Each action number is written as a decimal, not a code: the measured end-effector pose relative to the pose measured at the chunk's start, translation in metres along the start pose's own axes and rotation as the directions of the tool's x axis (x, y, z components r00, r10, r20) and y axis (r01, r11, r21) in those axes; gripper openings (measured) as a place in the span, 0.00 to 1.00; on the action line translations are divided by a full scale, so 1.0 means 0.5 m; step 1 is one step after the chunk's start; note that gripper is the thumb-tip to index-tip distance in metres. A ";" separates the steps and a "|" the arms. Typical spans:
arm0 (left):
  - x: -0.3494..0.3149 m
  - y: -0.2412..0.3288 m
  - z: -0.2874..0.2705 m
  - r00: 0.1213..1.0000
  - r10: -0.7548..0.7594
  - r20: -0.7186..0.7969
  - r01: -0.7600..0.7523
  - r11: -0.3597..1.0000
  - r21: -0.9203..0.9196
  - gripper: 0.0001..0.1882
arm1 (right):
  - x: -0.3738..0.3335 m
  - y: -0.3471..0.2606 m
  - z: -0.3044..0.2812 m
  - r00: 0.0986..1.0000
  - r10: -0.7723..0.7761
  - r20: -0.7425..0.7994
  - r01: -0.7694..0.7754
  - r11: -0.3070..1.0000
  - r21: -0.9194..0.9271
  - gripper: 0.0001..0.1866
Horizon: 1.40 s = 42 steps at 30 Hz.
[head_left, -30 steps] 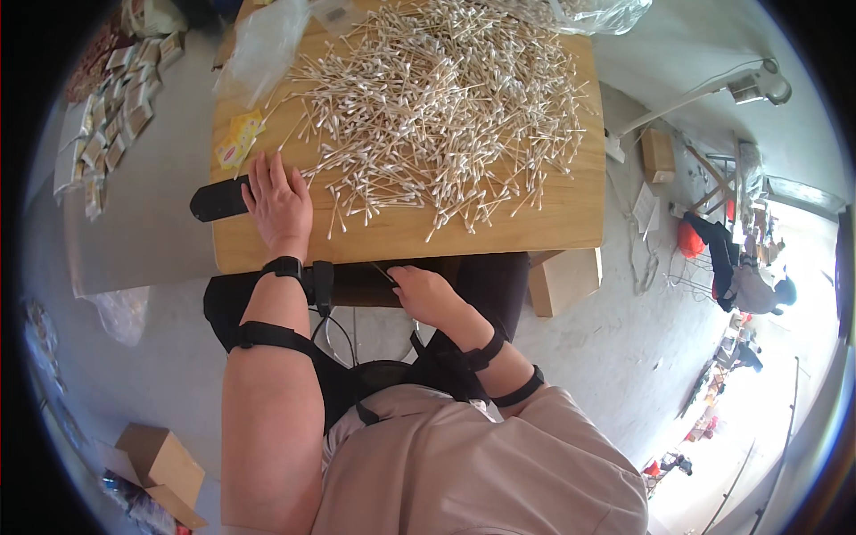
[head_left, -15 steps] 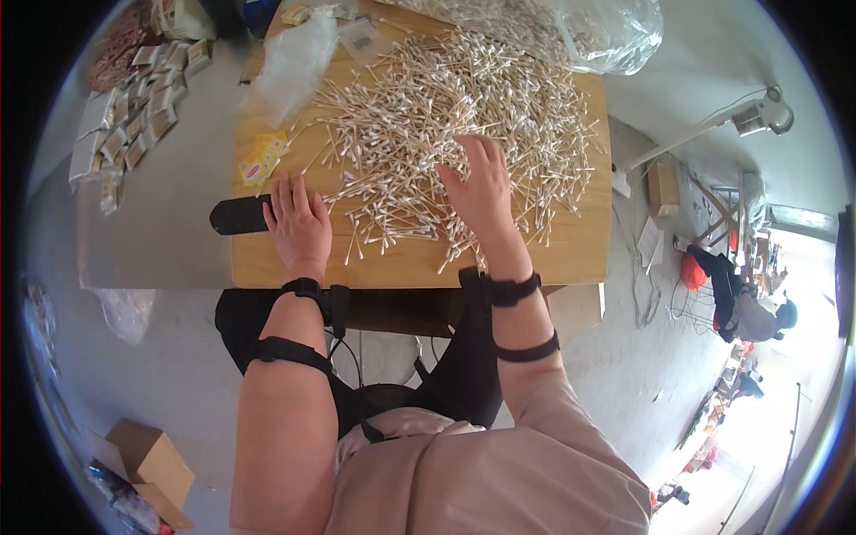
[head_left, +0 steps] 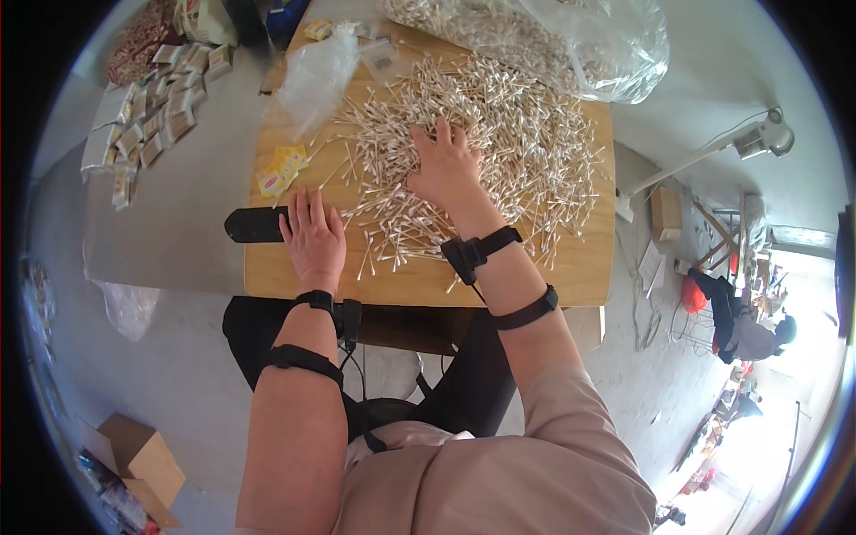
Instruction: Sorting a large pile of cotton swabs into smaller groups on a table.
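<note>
A wide, loose heap of cotton swabs (head_left: 526,143) covers much of the wooden table (head_left: 357,285). My right hand (head_left: 448,168) reaches into the left part of the heap, palm down with its fingers spread among the swabs. Flat on the tabletop near the front left lies my left hand (head_left: 315,236), fingers stretched out. It rests beside the end of a flat black strip (head_left: 253,226). Just beyond the left fingers are yellow printed cards (head_left: 283,169).
Clear plastic bags (head_left: 319,78) lie at the back left, and a large clear bag of swabs (head_left: 499,36) at the back. Several small packs (head_left: 178,111) cover the grey surface to the left. A lamp (head_left: 758,138) stands right; a seated person (head_left: 749,334) is farther off.
My right hand has moved left and slightly farther into the swab heap, its fingers now spread. My left hand stays beside the black strip. The whole view has shifted slightly.
</note>
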<state>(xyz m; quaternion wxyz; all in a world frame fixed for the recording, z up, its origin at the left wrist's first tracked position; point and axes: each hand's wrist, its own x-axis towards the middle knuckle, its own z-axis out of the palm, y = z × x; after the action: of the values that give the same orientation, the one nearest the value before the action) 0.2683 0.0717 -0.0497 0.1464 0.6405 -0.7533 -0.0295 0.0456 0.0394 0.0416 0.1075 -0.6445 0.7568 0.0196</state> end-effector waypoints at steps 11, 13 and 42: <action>-0.004 0.001 -0.008 1.000 -0.010 0.007 0.010 1.000 -0.023 0.22 | 0.030 0.093 -0.022 0.990 0.037 -0.139 0.006 0.955 0.297 0.30; -0.002 0.003 -0.007 1.000 0.001 -0.018 -0.001 1.000 -0.010 0.22 | 0.037 0.128 -0.037 0.981 0.106 -0.160 -0.028 0.904 0.427 0.30; -0.003 -0.005 -0.004 1.000 -0.008 -0.007 0.008 1.000 0.003 0.23 | -0.066 0.134 0.007 0.893 -0.330 -0.305 0.286 0.941 -0.181 0.14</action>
<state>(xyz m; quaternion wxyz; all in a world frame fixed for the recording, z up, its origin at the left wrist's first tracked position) 0.2712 0.0732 -0.0487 0.1477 0.6438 -0.7503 -0.0267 -0.0148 0.0835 0.0373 -0.0620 -0.7561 0.6490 -0.0564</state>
